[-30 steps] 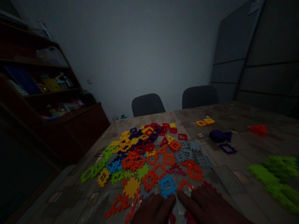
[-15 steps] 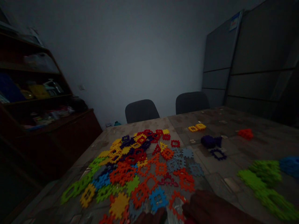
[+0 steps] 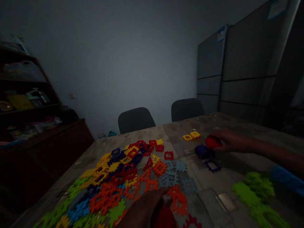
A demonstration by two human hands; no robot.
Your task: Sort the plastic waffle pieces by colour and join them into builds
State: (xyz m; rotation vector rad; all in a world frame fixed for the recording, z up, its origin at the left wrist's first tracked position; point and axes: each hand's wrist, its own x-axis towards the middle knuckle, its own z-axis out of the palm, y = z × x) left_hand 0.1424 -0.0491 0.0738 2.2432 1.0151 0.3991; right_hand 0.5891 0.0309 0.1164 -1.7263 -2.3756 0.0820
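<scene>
1. Left: the mixed heap of notched pieces spreads across the table.
2. Near middle: the left hand curls around red pieces; whether it pinches them I cannot tell.
3. Right of that, farther off: purple pieces.
4. Far right: the right hand has moved out here, pinching a red stack; both hands now attend to red, well apart.

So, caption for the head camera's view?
Right hand and left hand each hold something red above a table of colourful pieces.
</scene>
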